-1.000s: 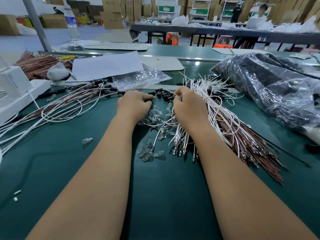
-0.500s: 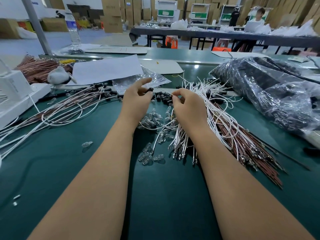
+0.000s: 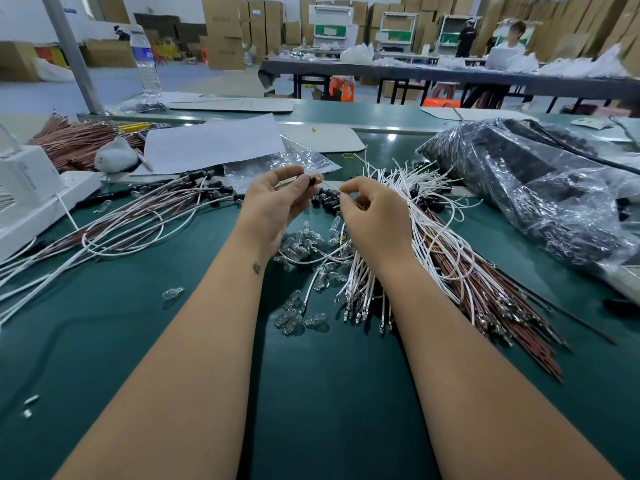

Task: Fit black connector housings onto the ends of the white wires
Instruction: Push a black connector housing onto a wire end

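Your left hand (image 3: 273,202) pinches a black connector housing (image 3: 311,181) in its fingers; just right of it, your right hand (image 3: 374,216) fingers pinch a white wire (image 3: 330,186) end.

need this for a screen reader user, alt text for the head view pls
Over a green table, a left hand pinches a black connector housing while the right hand pinches a white wire just short of it. A bundle of white wires lies beside small glass bulbs.
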The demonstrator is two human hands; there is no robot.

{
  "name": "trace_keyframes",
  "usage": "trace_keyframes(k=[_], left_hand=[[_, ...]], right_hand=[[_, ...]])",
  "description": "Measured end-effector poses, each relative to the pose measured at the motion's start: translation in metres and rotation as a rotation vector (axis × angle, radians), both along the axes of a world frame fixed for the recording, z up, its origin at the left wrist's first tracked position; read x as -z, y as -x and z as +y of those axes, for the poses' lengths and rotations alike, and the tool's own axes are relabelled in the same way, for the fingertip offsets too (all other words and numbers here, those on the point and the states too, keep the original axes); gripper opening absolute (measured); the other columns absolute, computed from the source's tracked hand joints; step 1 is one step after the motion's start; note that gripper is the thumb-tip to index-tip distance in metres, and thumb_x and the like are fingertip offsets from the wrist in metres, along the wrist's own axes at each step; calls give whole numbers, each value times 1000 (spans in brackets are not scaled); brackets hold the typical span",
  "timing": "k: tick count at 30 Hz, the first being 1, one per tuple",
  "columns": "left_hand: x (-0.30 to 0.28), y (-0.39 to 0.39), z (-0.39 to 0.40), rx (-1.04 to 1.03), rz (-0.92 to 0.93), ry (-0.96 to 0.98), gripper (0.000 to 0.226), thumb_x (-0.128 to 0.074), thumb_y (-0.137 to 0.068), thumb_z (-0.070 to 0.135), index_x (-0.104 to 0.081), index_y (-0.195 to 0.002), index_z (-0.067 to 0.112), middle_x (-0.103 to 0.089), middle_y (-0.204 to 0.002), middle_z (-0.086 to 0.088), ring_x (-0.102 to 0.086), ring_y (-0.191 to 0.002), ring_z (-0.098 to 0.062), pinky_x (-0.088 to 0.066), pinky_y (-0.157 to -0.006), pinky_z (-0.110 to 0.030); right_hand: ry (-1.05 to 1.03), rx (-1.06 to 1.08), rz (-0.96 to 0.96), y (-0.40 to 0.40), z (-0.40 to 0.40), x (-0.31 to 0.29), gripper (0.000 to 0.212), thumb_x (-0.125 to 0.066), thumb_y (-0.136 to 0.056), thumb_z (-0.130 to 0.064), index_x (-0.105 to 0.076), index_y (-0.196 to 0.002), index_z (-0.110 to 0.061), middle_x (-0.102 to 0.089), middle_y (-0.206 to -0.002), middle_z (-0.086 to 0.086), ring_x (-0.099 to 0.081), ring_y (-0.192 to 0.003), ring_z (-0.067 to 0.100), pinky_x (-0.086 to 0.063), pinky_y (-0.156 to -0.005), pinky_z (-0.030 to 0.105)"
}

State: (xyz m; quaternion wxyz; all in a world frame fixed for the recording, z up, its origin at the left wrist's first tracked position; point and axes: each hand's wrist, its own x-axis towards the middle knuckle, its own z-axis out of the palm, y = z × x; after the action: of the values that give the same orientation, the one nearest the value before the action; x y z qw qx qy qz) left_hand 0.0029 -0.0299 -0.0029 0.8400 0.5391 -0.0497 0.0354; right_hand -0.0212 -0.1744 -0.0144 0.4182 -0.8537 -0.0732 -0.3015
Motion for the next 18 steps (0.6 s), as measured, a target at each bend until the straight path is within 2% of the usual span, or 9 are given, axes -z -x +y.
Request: trace_keyframes(k=[4,12,18], left_hand=[[1,0,-2,59,-16,1,12,-55,-94,3,-56,-103,11,-75,-85,-4,-69,-79,-13,-56,-80,-24],[3,-3,2,27,5,85,12,-56,-93,1,-56,-98,11,-75,-82,-5,-71,-78,-13,-56,-72,-22],[3,0,-2,148,-16,56,13,-52,-94,-2,-55,-97,10,-75,-86,-6,-70,-76,-14,-57,-73,-23]], right_hand=[[23,-8,3,0,-1,0,13,-59,-89,-19,-71,-91,-24,-55,-64,-14,-52,-59,4,-39,-55,23],[-16,-9,-31,3,1,-1,12,-58,-86,-20,-65,-81,-29,-55,-57,-11,-50,-53,7,-40,-52,24],[28,-10,-28,2,1,0,12,-58,-89,-19,-69,-90,-22,-51,-62,-14,-47,-56,3,-34,-52,22]])
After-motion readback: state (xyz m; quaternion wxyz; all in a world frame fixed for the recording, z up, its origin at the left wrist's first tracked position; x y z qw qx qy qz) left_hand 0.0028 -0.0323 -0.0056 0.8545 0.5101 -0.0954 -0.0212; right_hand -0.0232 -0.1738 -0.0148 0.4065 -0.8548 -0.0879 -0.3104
